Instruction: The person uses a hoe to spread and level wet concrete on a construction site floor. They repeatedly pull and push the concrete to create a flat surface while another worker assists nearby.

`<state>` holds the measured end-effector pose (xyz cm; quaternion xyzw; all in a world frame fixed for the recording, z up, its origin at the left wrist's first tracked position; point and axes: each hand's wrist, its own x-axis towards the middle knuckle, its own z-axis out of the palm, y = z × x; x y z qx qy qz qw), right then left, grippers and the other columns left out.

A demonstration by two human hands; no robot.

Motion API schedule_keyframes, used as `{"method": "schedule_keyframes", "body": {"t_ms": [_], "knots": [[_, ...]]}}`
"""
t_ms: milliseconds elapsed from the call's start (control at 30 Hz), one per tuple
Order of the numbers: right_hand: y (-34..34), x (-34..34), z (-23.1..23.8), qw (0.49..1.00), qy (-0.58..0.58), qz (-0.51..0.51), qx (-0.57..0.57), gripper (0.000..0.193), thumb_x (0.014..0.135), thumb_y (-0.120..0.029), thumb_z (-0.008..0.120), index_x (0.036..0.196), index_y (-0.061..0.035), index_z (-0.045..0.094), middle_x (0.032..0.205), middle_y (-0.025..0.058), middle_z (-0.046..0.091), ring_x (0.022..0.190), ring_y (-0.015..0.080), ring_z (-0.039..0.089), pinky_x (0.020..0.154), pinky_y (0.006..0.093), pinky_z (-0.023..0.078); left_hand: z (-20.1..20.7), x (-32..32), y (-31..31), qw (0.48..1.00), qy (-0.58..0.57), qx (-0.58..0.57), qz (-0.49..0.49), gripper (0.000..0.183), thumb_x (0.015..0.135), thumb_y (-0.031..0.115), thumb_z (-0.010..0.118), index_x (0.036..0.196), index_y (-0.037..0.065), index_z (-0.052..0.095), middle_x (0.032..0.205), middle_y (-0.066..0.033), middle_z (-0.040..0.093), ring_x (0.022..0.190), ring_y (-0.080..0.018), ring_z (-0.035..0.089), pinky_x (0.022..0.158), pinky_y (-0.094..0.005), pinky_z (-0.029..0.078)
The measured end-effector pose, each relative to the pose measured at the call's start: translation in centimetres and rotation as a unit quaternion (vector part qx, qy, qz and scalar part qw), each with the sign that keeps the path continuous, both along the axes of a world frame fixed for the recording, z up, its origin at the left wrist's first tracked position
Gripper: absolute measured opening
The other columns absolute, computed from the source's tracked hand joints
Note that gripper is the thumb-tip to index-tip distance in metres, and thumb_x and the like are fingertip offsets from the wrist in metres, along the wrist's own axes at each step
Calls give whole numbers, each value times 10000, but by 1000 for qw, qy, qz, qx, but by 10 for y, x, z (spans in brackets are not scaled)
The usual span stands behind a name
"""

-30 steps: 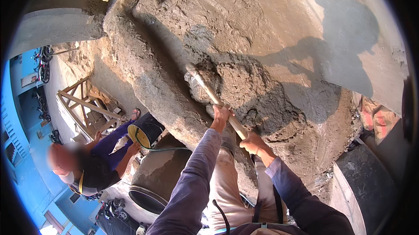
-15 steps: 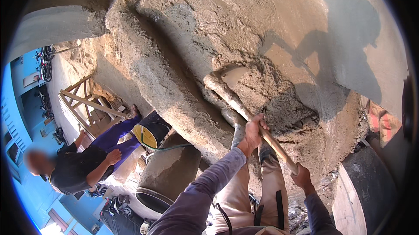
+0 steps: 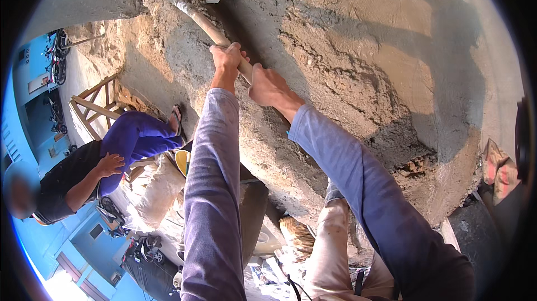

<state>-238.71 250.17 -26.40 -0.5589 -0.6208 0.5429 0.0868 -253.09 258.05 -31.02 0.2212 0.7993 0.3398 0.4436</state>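
Fingers of the left hand [image 3: 226, 59] and right hand [image 3: 271, 87] clench a pale wooden-handled hoe with a flat grey metal blade [image 3: 206, 26], upper left. Apparently it is working the wet grey-brown mortar [image 3: 341, 71] at centre; pulling next calls for a firm grip and level blade.

A close head-worn fisheye looks down along the forearms [image 3: 214, 189] toward the shovel [image 3: 208, 26].
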Motion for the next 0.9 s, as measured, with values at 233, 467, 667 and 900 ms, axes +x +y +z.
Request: {"method": "schedule_keyframes", "body": {"t_ms": [233, 467, 667, 900], "knots": [[-188, 118, 52, 996, -13, 58, -60, 406, 853, -153, 753, 1064, 37, 462, 763, 288, 659, 699, 422, 705, 623, 501, 569, 5, 13, -91, 992, -99, -21, 79, 338, 982, 96, 673, 1166, 57, 392, 838, -75, 557, 573, -165, 580, 480, -339, 564], [-397, 218, 49, 985, -117, -41, -119, 548, 813, -292, 790, 1254, -74, 549, 926, 220, 709, 833, 419, 713, 735, 508, 574, 32, 128, -241, 897, -362, -190, 167, 228, 984, 288, 713, 1033, 108, 583, 684, -7, 492, 582, -174, 512, 581, -390, 503], [-96, 70, 11, 998, -43, -4, -49, 424, 876, -169, 730, 1174, 42, 516, 945, 265, 720, 855, 443, 724, 727, 511, 586, 22, 33, -24, 968, -199, 137, 61, 249, 995, 186, 684, 984, 31, 490, 784, -46, 531, 577, -145, 543, 516, -320, 552], [-58, 28, 40, 981, 27, -3, -192, 452, 899, -148, 648, 1233, 111, 485, 1076, 371, 680, 1006, 467, 709, 866, 505, 575, -2, 0, -24, 996, -74, -58, 6, 231, 944, 115, 709, 1001, -9, 522, 762, -87, 591, 584, -178, 593, 482, -344, 560]]}}
